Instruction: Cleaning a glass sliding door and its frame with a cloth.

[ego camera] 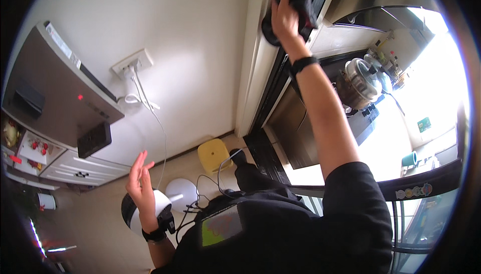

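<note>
My right hand point(286, 18) is raised at the top of the view, its palm and fingers pressed over a bunched dark cloth point(300, 1). The cloth lies against the dark edge of a door frame point(248, 59). My left hand point(141, 183) is held up at the lower left with its fingers slightly bent and nothing in it. Below and behind it is a white and black fan point(161, 203) with a round white base. Both wrists wear black bands.
A grey appliance point(64, 82) stands at the left, near a wall socket point(133, 63) with white cables. A yellow stool point(215, 155) is on the floor by the wall. Beyond the frame at the right, a steel pot point(359, 82) with a glass lid sits on a hob.
</note>
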`<state>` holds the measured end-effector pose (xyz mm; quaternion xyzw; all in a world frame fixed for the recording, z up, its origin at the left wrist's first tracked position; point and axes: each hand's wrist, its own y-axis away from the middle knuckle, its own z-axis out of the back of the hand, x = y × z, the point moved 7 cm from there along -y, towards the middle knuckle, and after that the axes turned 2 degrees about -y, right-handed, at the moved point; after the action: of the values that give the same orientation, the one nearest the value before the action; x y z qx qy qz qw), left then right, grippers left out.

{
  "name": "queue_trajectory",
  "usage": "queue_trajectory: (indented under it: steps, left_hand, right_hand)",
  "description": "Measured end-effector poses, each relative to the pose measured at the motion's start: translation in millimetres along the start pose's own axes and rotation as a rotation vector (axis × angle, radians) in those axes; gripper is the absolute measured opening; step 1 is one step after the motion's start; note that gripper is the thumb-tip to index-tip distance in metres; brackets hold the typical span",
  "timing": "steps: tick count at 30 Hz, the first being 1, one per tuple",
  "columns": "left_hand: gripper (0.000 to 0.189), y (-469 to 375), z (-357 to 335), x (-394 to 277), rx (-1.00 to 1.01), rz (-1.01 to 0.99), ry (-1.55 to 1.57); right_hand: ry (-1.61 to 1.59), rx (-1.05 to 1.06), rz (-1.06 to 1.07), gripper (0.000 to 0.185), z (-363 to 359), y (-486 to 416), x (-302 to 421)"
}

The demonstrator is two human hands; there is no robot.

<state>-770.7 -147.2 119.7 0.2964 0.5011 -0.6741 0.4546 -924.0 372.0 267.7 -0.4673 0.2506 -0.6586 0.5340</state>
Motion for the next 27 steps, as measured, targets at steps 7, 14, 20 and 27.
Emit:
queue_trajectory:
  steps: [7,14,20,27]
  left_hand:
    - [0.036,-15,-26,-4,0.065,0.009,0.014]
    - [0.035,-37,-52,-13,0.132,-0.029,-0.04]
    - [0.034,-92,-122,-36,0.251,-0.114,-0.047]
    - [0.04,-169,-228,-91,0.414,-0.364,-0.171]
  right_hand:
    - [0.113,0.03,0.018,0.078,-69,133,-56]
    - [0.009,0.316,-0.177,0.073,-109,250,-103]
    - [-0.233,0.504,-0.329,0.062,-118,337,-159]
    - [-1.189,-0.103,-1.574,0.055,-67,397,-211]
